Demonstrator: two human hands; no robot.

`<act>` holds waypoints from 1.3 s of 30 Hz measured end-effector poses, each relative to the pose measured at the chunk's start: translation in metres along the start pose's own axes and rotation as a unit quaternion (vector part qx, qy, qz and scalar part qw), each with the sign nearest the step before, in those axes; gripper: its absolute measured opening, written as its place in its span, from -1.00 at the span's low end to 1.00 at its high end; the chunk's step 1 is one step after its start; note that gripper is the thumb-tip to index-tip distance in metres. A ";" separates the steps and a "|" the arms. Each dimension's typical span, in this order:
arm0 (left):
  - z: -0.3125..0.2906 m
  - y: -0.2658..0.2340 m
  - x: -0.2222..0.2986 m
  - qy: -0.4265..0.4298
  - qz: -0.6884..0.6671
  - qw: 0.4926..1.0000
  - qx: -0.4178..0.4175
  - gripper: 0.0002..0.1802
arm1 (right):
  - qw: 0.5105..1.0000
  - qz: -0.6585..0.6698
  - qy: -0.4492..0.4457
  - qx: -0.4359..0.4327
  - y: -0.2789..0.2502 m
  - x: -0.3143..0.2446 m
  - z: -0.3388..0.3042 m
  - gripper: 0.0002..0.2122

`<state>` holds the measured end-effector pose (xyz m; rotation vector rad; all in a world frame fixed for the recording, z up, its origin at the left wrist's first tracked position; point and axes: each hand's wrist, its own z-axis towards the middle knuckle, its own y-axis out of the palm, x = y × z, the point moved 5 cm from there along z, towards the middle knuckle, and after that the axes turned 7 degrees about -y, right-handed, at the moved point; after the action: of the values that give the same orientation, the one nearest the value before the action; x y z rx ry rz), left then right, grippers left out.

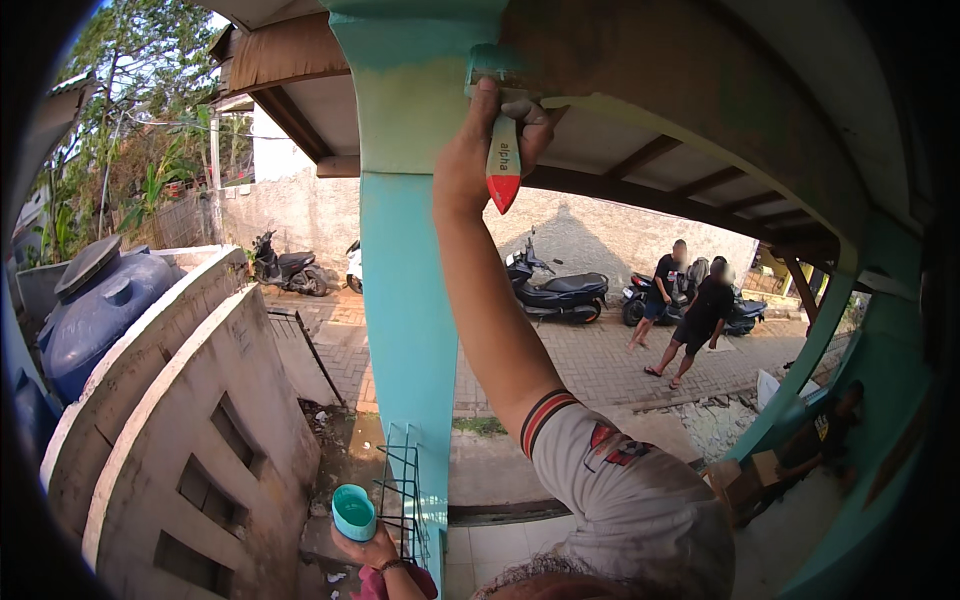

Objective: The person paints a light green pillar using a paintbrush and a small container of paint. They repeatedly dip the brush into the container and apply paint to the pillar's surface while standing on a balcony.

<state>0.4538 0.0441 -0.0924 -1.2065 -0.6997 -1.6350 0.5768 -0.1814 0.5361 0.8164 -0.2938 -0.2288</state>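
My right hand (490, 140) is raised high and closed around a paintbrush (504, 165) with a pale, red-tipped handle pointing down. The bristle end lies against the top of a pillar (408, 250), where wet-looking turquoise paint shows. Below that, a band of the pillar is pale yellow-green, and its lower shaft is turquoise. Low down, my left hand (368, 552) grips a small turquoise cup (354, 512) with turquoise paint inside. The cup is held upright, left of the pillar.
A wire rack (400, 490) stands against the pillar's base. A concrete wall with openings (200, 430) and a blue water tank (105, 315) are at left. Beyond are parked motorbikes (565, 292) and two walking people (700, 315). Another person (825, 435) sits at right by cardboard boxes (735, 485).
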 end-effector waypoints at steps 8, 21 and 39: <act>0.001 0.001 0.006 0.008 -0.007 1.000 0.006 -0.08 | 0.997 0.004 0.006 -0.081 -0.003 -0.008 -0.012 -0.73; 0.002 0.008 0.013 -0.026 -0.056 0.998 -0.033 -0.05 | 0.573 -0.160 0.799 -0.083 -0.415 -0.101 -0.158 -0.78; -0.001 -0.071 0.147 0.112 -0.097 0.931 -0.333 -0.12 | 0.697 0.213 0.581 -0.361 -0.316 -0.178 -0.104 -0.71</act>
<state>0.3792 0.0187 0.0508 -1.4066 -0.1031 -2.2362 0.4186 -0.2653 0.2044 -0.0343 0.7942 0.6107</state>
